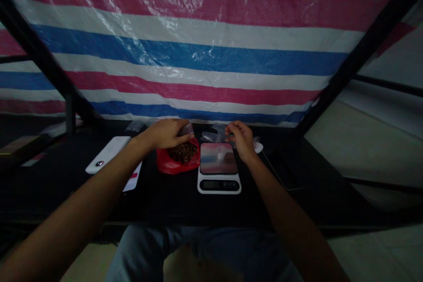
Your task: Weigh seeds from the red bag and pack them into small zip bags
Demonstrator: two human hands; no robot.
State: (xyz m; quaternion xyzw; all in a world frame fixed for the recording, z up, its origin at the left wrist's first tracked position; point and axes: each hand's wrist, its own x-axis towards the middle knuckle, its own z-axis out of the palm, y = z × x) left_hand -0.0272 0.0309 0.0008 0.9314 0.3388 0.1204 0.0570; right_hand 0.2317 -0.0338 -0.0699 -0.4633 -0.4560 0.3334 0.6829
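My left hand (163,134) hangs over an open red plastic bag (167,165) holding a heap of dark brown pieces (183,152). Its fingers pinch a small clear plastic bag (187,130) just above the heap. My right hand (243,140) is raised over the back right corner of a white digital kitchen scale (219,183), its fingers curled close together. Crumpled clear plastic (211,135) lies behind the scale, close to those fingers. Whether my right hand holds anything thin cannot be seen.
Everything stands on a black table (158,205). A white flat device (107,154) and a white card (132,177) lie left of the red bag. A thin cable (279,172) runs right of the scale. Dark frame bars and a striped tarp (188,57) stand behind.
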